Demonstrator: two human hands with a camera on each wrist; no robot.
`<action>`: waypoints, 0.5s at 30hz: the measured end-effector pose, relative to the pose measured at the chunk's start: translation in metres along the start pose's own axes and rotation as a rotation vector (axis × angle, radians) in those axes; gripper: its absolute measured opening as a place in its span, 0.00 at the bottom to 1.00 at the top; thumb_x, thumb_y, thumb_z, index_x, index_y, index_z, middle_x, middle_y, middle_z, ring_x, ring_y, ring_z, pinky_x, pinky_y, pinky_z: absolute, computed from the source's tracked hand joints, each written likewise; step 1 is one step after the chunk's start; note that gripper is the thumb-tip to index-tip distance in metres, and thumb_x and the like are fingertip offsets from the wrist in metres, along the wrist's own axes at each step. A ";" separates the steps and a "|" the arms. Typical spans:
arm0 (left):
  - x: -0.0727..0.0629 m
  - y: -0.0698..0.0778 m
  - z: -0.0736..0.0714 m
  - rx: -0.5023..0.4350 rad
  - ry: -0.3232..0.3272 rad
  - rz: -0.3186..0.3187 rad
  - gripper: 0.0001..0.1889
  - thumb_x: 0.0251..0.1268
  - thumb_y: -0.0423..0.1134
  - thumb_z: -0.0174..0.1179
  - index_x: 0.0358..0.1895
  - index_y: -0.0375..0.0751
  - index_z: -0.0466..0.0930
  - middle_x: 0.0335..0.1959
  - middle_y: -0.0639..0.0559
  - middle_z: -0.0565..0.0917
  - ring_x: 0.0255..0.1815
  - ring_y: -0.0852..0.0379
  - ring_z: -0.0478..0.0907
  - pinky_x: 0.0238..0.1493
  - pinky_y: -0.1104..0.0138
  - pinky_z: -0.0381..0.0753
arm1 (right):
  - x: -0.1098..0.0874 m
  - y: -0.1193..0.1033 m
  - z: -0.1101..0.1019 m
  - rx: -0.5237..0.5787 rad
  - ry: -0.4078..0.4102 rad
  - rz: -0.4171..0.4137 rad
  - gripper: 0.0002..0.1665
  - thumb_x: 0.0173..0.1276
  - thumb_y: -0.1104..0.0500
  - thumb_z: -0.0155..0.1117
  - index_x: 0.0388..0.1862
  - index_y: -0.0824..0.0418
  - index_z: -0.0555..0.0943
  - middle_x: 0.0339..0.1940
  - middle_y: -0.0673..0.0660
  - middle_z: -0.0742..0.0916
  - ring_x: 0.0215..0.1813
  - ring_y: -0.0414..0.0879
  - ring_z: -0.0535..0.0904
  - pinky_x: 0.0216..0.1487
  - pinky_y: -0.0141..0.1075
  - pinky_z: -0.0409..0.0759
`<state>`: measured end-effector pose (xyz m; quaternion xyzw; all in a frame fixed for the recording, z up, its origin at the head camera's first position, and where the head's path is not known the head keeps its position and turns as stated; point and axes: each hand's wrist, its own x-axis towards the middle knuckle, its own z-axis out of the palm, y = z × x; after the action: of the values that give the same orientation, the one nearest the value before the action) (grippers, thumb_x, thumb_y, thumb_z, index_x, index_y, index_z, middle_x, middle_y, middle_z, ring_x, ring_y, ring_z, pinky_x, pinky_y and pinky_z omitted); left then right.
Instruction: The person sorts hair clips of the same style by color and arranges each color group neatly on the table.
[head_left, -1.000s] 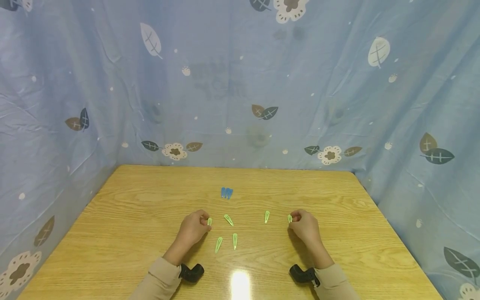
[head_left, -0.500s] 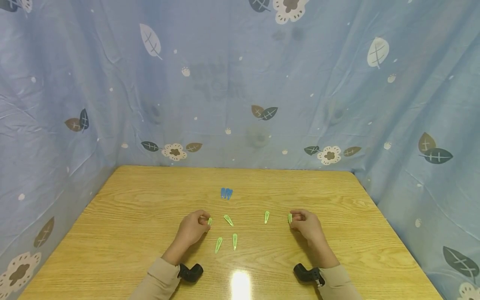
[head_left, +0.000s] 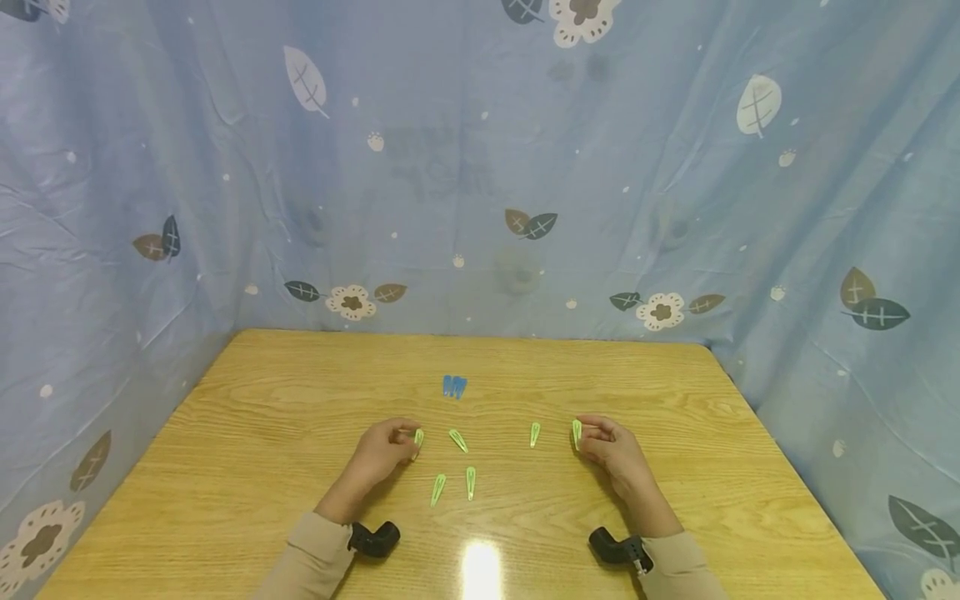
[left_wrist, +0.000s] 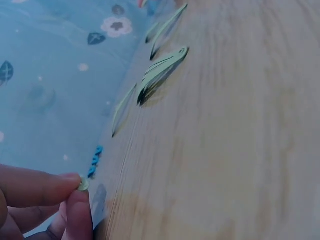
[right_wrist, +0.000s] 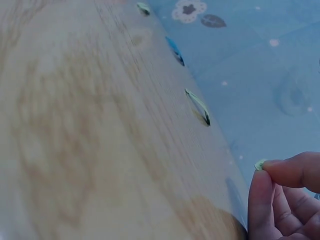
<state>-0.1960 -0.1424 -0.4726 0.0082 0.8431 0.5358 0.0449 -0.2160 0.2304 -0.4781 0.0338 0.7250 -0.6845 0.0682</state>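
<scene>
My left hand (head_left: 382, 454) pinches a light green snap hair clip (head_left: 417, 442) between thumb and forefinger; in the left wrist view only the end of that hair clip (left_wrist: 83, 184) shows. On the other side, my right hand (head_left: 611, 450) pinches another green hair clip (head_left: 577, 434), held upright at the fingertips. Between the hands lie more green hair clips: one slanted clip (head_left: 458, 440) near the left hand, one (head_left: 535, 434) nearer the right. Closer to me are two more, a tilted clip (head_left: 438, 490) and a straight clip (head_left: 470, 482).
A small row of blue hair clips (head_left: 453, 387) lies farther back on the wooden table (head_left: 337, 367). Blue patterned curtains (head_left: 465, 167) hang behind and on both sides. Black wrist mounts (head_left: 375, 540) stick inward from both sleeves. A bright reflection shows at the front.
The right hand has raised its green clip slightly, and more of it shows now. The left hand has shifted slightly left with its clip. The clips on the table have stayed put.
</scene>
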 end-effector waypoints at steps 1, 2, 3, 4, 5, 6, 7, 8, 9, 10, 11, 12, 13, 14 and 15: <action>0.001 -0.001 0.000 -0.018 -0.001 -0.004 0.19 0.59 0.27 0.61 0.55 0.32 0.78 0.31 0.46 0.81 0.27 0.57 0.79 0.33 0.63 0.81 | 0.000 0.000 0.000 0.002 0.001 -0.001 0.26 0.64 0.72 0.56 0.62 0.74 0.68 0.32 0.47 0.80 0.34 0.37 0.78 0.41 0.28 0.79; 0.002 -0.001 -0.001 -0.040 -0.004 -0.009 0.19 0.59 0.27 0.61 0.55 0.32 0.77 0.31 0.46 0.81 0.28 0.56 0.79 0.34 0.64 0.81 | 0.001 0.001 -0.001 0.004 0.002 -0.001 0.26 0.64 0.72 0.56 0.62 0.74 0.68 0.32 0.47 0.80 0.35 0.37 0.78 0.41 0.28 0.79; 0.003 -0.002 -0.002 -0.066 -0.007 -0.013 0.19 0.59 0.27 0.60 0.55 0.31 0.77 0.31 0.45 0.81 0.28 0.56 0.79 0.34 0.64 0.81 | 0.001 0.001 -0.001 0.004 0.005 -0.001 0.26 0.64 0.72 0.56 0.62 0.74 0.68 0.32 0.47 0.80 0.35 0.37 0.78 0.41 0.28 0.79; 0.004 -0.002 -0.002 -0.087 -0.008 -0.017 0.19 0.59 0.26 0.60 0.56 0.31 0.76 0.31 0.45 0.82 0.29 0.56 0.79 0.35 0.64 0.81 | 0.001 0.001 -0.001 0.006 0.007 0.000 0.26 0.64 0.72 0.57 0.62 0.74 0.69 0.32 0.47 0.80 0.34 0.37 0.78 0.41 0.28 0.79; 0.005 -0.003 -0.003 -0.107 -0.006 -0.020 0.19 0.60 0.26 0.60 0.56 0.30 0.76 0.31 0.45 0.82 0.29 0.56 0.79 0.35 0.64 0.81 | 0.001 0.001 -0.001 0.008 0.010 0.000 0.26 0.64 0.72 0.57 0.62 0.73 0.69 0.32 0.47 0.80 0.34 0.37 0.78 0.40 0.28 0.79; 0.005 -0.003 -0.003 -0.128 -0.006 -0.024 0.19 0.60 0.27 0.60 0.56 0.31 0.76 0.32 0.45 0.82 0.30 0.56 0.79 0.35 0.64 0.81 | 0.001 0.001 -0.001 0.006 0.012 0.000 0.26 0.64 0.72 0.57 0.62 0.73 0.69 0.32 0.47 0.80 0.34 0.37 0.78 0.40 0.28 0.79; 0.006 -0.003 -0.004 -0.150 -0.006 -0.029 0.19 0.60 0.27 0.59 0.57 0.30 0.75 0.32 0.45 0.81 0.31 0.56 0.78 0.36 0.64 0.81 | 0.002 0.001 -0.001 0.008 0.014 0.001 0.26 0.63 0.72 0.58 0.61 0.73 0.69 0.32 0.47 0.81 0.34 0.38 0.78 0.40 0.28 0.79; 0.006 -0.004 -0.004 -0.163 -0.001 -0.030 0.19 0.60 0.27 0.60 0.56 0.31 0.76 0.32 0.45 0.81 0.32 0.56 0.79 0.36 0.64 0.81 | 0.002 0.001 -0.001 0.006 0.013 0.000 0.26 0.63 0.72 0.58 0.62 0.73 0.69 0.32 0.48 0.81 0.34 0.38 0.78 0.40 0.28 0.79; 0.006 -0.004 -0.004 -0.173 0.001 -0.032 0.19 0.61 0.27 0.60 0.56 0.31 0.76 0.32 0.46 0.81 0.32 0.56 0.79 0.36 0.65 0.81 | 0.002 0.002 -0.001 0.006 0.015 0.000 0.26 0.63 0.72 0.58 0.62 0.73 0.69 0.32 0.48 0.81 0.34 0.38 0.78 0.40 0.28 0.79; 0.007 -0.004 -0.005 -0.178 0.003 -0.029 0.19 0.61 0.28 0.60 0.56 0.31 0.75 0.32 0.46 0.81 0.33 0.57 0.78 0.36 0.65 0.81 | 0.002 0.002 -0.001 0.006 0.015 -0.001 0.27 0.63 0.72 0.58 0.62 0.73 0.69 0.33 0.48 0.81 0.34 0.38 0.78 0.40 0.28 0.79; 0.007 -0.004 -0.005 -0.182 0.004 -0.027 0.19 0.61 0.28 0.60 0.56 0.31 0.75 0.32 0.46 0.81 0.33 0.57 0.78 0.36 0.66 0.81 | 0.002 0.002 -0.001 0.005 0.017 -0.002 0.27 0.63 0.72 0.58 0.62 0.73 0.70 0.33 0.49 0.81 0.34 0.38 0.78 0.40 0.28 0.79; 0.007 -0.005 -0.005 -0.184 0.006 -0.026 0.19 0.61 0.28 0.60 0.56 0.32 0.76 0.32 0.46 0.80 0.33 0.57 0.78 0.36 0.66 0.81 | 0.002 0.002 -0.001 0.003 0.015 -0.002 0.27 0.63 0.72 0.58 0.62 0.73 0.69 0.33 0.49 0.81 0.34 0.38 0.78 0.40 0.28 0.79; 0.007 -0.005 -0.005 -0.186 0.007 -0.025 0.19 0.61 0.29 0.60 0.56 0.32 0.76 0.32 0.46 0.80 0.32 0.57 0.78 0.36 0.66 0.81 | 0.002 0.002 -0.001 0.002 0.014 -0.003 0.27 0.63 0.72 0.58 0.62 0.73 0.69 0.33 0.49 0.81 0.34 0.38 0.78 0.40 0.28 0.79; 0.007 -0.005 -0.005 -0.182 0.006 -0.024 0.19 0.62 0.29 0.60 0.56 0.32 0.75 0.32 0.46 0.80 0.32 0.57 0.78 0.36 0.66 0.81 | 0.002 0.003 -0.001 -0.001 0.010 -0.004 0.27 0.63 0.72 0.58 0.62 0.73 0.69 0.34 0.50 0.80 0.35 0.38 0.78 0.40 0.28 0.80; 0.007 -0.006 -0.004 -0.184 0.005 -0.026 0.19 0.62 0.29 0.60 0.57 0.32 0.75 0.32 0.46 0.79 0.32 0.57 0.78 0.37 0.66 0.81 | 0.002 0.003 -0.001 -0.004 0.011 -0.006 0.27 0.62 0.72 0.59 0.62 0.73 0.70 0.34 0.50 0.81 0.35 0.38 0.78 0.41 0.28 0.80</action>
<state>-0.2033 -0.1484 -0.4766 -0.0083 0.7905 0.6104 0.0506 -0.2181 0.2312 -0.4810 0.0353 0.7269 -0.6830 0.0622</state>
